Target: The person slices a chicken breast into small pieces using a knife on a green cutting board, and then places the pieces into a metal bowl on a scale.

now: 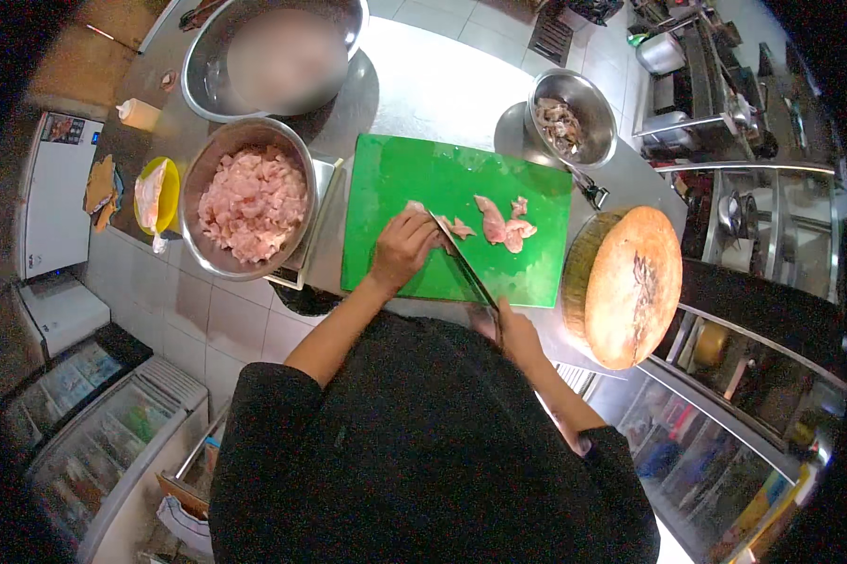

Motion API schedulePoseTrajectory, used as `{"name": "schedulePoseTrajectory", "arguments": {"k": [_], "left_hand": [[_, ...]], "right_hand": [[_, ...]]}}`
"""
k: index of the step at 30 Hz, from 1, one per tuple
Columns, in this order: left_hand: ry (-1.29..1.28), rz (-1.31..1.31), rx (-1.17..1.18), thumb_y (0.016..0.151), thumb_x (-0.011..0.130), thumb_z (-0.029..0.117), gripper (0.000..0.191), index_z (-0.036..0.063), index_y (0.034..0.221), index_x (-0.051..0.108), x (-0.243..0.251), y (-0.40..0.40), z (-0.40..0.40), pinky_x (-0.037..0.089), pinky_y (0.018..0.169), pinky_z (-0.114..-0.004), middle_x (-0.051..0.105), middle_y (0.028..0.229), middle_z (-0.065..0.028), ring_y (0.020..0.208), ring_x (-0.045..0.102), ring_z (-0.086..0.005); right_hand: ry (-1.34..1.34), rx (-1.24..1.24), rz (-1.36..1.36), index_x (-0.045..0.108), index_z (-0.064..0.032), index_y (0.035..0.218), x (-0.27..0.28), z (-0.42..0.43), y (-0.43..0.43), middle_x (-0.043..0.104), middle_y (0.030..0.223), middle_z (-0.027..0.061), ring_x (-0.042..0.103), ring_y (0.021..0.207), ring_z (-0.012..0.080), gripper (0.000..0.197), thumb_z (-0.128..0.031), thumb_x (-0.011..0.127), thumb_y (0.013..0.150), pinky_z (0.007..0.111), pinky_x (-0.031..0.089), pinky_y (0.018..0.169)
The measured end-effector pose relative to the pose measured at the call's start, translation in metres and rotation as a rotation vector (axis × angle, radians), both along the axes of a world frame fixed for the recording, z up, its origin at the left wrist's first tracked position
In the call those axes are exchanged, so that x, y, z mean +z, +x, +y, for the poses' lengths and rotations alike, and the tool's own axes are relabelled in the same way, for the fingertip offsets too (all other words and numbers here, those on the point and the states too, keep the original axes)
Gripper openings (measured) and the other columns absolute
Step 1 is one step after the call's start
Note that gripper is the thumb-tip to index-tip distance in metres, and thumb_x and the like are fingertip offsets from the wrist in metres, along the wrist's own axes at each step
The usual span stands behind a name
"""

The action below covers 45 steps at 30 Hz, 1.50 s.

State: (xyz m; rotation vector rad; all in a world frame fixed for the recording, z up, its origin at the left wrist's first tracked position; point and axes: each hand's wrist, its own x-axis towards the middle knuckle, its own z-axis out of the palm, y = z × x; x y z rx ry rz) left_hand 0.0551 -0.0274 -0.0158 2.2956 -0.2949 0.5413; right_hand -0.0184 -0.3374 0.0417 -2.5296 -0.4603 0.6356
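My right hand [518, 335] is closed around the handle of a kitchen knife [464, 262], near the lower edge of a green cutting board [395, 169]. The blade slants up and left, its front part at a piece of raw meat [446, 229]. My left hand [402, 247] presses on that meat with bent fingers, left of the blade. Further right on the board lie more pieces of raw pale pink meat [494, 222]. A steel bowl [192, 218] left of the board holds many cut chunks of raw meat [254, 201].
Behind the chunks stands a large steel bowl [201, 84] with blurred contents. A smaller steel bowl [610, 127] of scraps is at the back right. A thick round wooden chopping block [624, 296] stands right of the board. At left are a yellow bowl [169, 201] and a squeeze bottle [139, 114].
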Motion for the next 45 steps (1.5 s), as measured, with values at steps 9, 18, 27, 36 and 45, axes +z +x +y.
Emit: {"name": "schedulePoseTrajectory", "arguments": {"k": [9, 18, 27, 36, 45], "left_hand": [[-0.03, -0.039, 0.105, 0.093, 0.076, 0.008, 0.022, 0.0017, 0.114, 0.073, 0.001, -0.006, 0.008, 0.054, 0.101, -0.048, 0.071, 0.115, -0.0127, 0.115, 0.067, -0.0352], [0.01, -0.02, 0.001, 0.094, 0.075, 0.007, 0.021, 0.0, 0.113, 0.073, 0.003, -0.003, 0.012, 0.054, 0.103, -0.048, 0.072, 0.121, -0.0141, 0.118, 0.067, -0.0366], [-0.024, 0.06, 0.013, 0.09, 0.079, 0.004, 0.023, 0.0005, 0.112, 0.074, -0.004, -0.006, 0.011, 0.056, 0.105, -0.05, 0.074, 0.124, -0.0166, 0.121, 0.068, -0.0402], [-0.013, 0.029, 0.063, 0.09, 0.079, 0.005, 0.022, 0.0009, 0.111, 0.074, -0.01, -0.004, 0.01, 0.055, 0.106, -0.05, 0.074, 0.123, -0.0164, 0.12, 0.068, -0.0391], [-0.023, 0.016, 0.042, 0.092, 0.075, 0.006, 0.021, 0.0009, 0.113, 0.074, 0.004, -0.013, 0.013, 0.056, 0.102, -0.048, 0.073, 0.117, -0.0138, 0.115, 0.069, -0.0362]], "right_hand": [[-0.263, -0.016, 0.292, 0.049, -0.0073, 0.137, 0.068, -0.054, -0.027, 0.07, 0.081, 0.0308, 0.071, 0.08, 0.0548, 0.035, -0.034, 0.05, 0.115, 0.066, 0.053, 0.07], [-0.15, -0.052, 0.047, 0.05, -0.0089, 0.128, 0.047, 0.035, 0.011, 0.069, 0.08, 0.0305, 0.068, 0.076, 0.0556, 0.024, -0.028, 0.053, 0.114, 0.065, 0.049, 0.065], [-0.238, 0.077, 0.027, 0.048, -0.0064, 0.14, 0.018, 0.071, 0.047, 0.075, 0.09, 0.0281, 0.075, 0.08, 0.0494, 0.041, -0.022, 0.06, 0.104, 0.063, 0.058, 0.068], [-0.151, 0.058, 0.129, 0.042, -0.0036, 0.146, 0.001, 0.07, 0.048, 0.072, 0.087, 0.0311, 0.071, 0.082, 0.0542, 0.046, -0.018, 0.057, 0.106, 0.064, 0.053, 0.069], [-0.272, -0.016, 0.225, 0.05, -0.0084, 0.14, 0.041, -0.046, -0.032, 0.071, 0.081, 0.0297, 0.071, 0.079, 0.0538, 0.034, -0.031, 0.053, 0.114, 0.066, 0.052, 0.068]]}}
